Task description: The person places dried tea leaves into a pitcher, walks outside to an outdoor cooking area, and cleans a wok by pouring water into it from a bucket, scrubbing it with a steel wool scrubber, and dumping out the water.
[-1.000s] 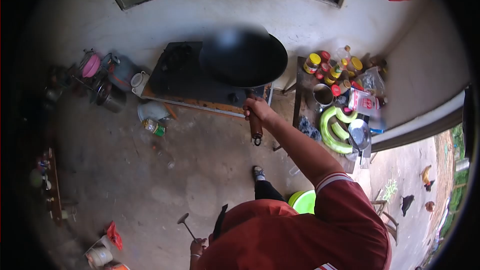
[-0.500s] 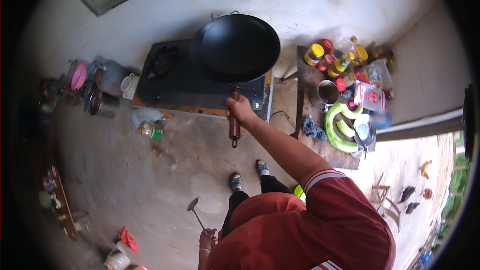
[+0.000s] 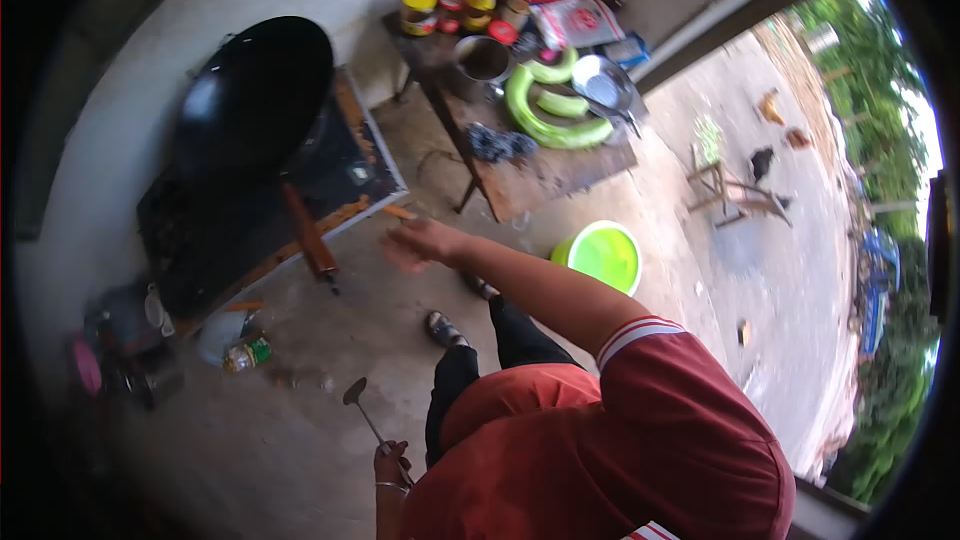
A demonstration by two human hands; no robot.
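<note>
My left hand [image 3: 392,462] is closed around the handle of a ladle [image 3: 355,392], held low beside my leg with its round head up. My right hand [image 3: 420,243] is off the wok, blurred by motion, its fingers apart and nothing visible in them. Nearest to it is the wooden handle [image 3: 308,232] of the black wok [image 3: 262,90]. The wok sits on the dark stove [image 3: 215,260], its handle pointing toward me past the front edge.
A wooden table [image 3: 540,185] bears jars, a metal pot [image 3: 482,60], a curved green gourd [image 3: 525,110] and a pan [image 3: 600,85]. Below it stands a bright green bucket [image 3: 603,255]. A plastic bottle [image 3: 247,353] lies before the stove. Outside are a wooden stool [image 3: 735,190] and chickens.
My right hand has let go of the wok handle and moved right of it. The view has turned right, toward the table and the doorway. My left hand keeps the ladle.
</note>
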